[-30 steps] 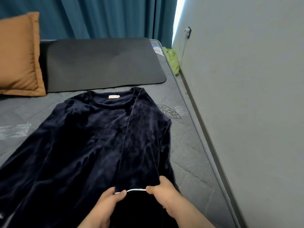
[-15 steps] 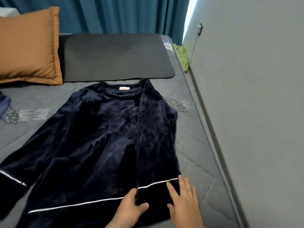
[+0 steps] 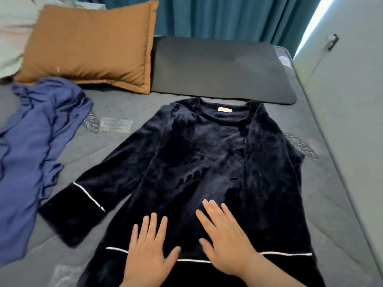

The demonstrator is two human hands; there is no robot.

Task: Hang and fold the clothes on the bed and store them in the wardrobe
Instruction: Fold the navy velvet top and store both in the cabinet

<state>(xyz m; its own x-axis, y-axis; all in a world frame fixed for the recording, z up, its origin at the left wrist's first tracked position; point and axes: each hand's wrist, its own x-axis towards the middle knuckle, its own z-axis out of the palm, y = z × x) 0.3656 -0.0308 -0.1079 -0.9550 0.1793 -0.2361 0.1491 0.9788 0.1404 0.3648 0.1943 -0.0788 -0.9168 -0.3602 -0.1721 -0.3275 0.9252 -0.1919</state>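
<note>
Navy velvet lies under two flat, empty hands; the left hand (image 3: pixel 148 251) and right hand (image 3: pixel 226 243) rest palm-down side by side, slightly apart, fingers straight and spread, on the lower front of a long-sleeved velvet top (image 3: pixel 196 162); white piping (image 3: pixel 192 261) crosses its hem at the hands; the top lies spread on a grey quilted mattress (image 3: pixel 335 204), neckline farthest away; one sleeve (image 3: pixel 269 172) is folded over the body, the other sleeve (image 3: pixel 93 195) reaches left; a crumpled blue garment (image 3: pixel 35 141) lies further left; beyond sit an orange pillow (image 3: pixel 93 44), a black pad (image 3: pixel 223 69) and teal curtains (image 3: pixel 228 15); a pale wall (image 3: pixel 352 100) runs along the right.
</note>
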